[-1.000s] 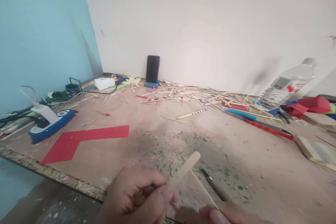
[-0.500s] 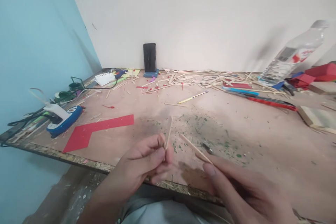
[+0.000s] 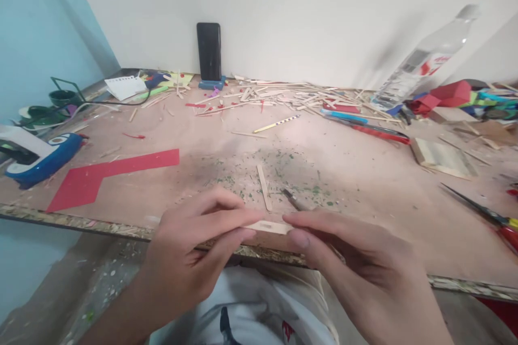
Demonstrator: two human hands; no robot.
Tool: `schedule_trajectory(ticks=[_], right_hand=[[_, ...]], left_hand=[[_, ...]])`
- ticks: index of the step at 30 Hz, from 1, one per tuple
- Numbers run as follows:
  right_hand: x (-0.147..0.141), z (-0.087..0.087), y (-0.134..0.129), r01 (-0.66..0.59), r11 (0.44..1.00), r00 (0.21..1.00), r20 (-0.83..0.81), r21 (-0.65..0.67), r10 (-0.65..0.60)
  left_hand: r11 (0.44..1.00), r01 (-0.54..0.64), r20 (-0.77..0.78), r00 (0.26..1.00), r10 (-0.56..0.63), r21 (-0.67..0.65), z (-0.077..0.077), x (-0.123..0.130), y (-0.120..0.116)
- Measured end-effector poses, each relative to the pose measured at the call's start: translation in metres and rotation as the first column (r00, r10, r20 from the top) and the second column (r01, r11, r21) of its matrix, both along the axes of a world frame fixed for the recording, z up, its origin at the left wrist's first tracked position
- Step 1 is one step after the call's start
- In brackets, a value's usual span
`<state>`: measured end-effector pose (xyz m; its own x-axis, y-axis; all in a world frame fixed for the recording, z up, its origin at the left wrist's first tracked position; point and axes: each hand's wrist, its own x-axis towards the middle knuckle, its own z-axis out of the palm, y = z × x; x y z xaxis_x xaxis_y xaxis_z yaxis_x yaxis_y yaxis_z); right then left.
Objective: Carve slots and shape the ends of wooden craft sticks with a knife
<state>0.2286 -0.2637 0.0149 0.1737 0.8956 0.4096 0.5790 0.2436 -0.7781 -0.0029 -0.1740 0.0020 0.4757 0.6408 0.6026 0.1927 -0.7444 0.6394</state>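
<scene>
Between my hands a pale wooden craft stick (image 3: 269, 227) is held level near the table's front edge, with a small darker patch at its middle. My left hand (image 3: 202, 240) pinches one end, thumb below and fingers above. The other end is pinched by my right hand (image 3: 352, 261). Just beyond the hands a second craft stick (image 3: 264, 187) lies on the table among green specks. A dark, metal-tipped tool (image 3: 294, 200) shows past my right fingers; its rear part is hidden, and I cannot tell whether the right hand touches it.
A cut red paper piece (image 3: 140, 163) lies left, near a blue and white holder (image 3: 44, 161). Along the wall are a phone (image 3: 209, 53), many loose sticks (image 3: 291, 94) and a tilted bottle (image 3: 424, 59). A pencil (image 3: 277, 124), wood block (image 3: 441, 159) and scissors (image 3: 481, 210) lie about.
The hands have come together, and both now grip one stick, turned level. A second stick lies on the table where none lay before. The view has tilted down and shifted right.
</scene>
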Motion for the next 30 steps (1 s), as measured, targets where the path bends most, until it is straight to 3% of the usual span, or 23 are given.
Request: schedule_trajectory(ticks=[6, 10, 13, 18, 22, 27, 30], right_hand=[[-0.004, 0.002, -0.002, 0.004, 1.000, 1.000, -0.006, -0.016, -0.004], [-0.012, -0.002, -0.007, 0.044, 0.997, 0.999, -0.006, 0.060, -0.044], [-0.016, -0.005, -0.009, 0.058, 0.994, 0.998, -0.010, 0.098, -0.057], [-0.013, -0.001, -0.011, 0.075, 0.997, 0.997, 0.026, 0.012, -0.075], [-0.010, -0.001, -0.011, 0.077, 0.997, 0.997, 0.023, -0.032, -0.076], [-0.004, -0.002, -0.011, 0.064, 0.997, 0.998, -0.006, -0.053, -0.064], [-0.002, -0.004, -0.012, 0.032, 0.998, 0.999, -0.008, -0.061, -0.032]], left_hand=[[0.982, 0.031, 0.047, 0.999, -0.022, -0.185, 0.002, 0.006, -0.005], [0.976, -0.017, 0.020, 1.000, 0.022, -0.216, 0.004, 0.010, -0.008], [0.957, 0.015, 0.006, 1.000, -0.013, -0.290, 0.007, 0.010, -0.005], [0.909, 0.068, 0.044, 0.998, -0.055, -0.411, 0.011, 0.007, 0.001], [0.908, 0.013, 0.034, 0.999, 0.002, -0.419, 0.009, 0.005, 0.002], [0.912, -0.156, 0.011, 0.985, 0.173, -0.379, 0.006, 0.004, 0.003], [0.920, -0.140, -0.019, 0.990, 0.143, -0.367, 0.008, 0.002, 0.006]])
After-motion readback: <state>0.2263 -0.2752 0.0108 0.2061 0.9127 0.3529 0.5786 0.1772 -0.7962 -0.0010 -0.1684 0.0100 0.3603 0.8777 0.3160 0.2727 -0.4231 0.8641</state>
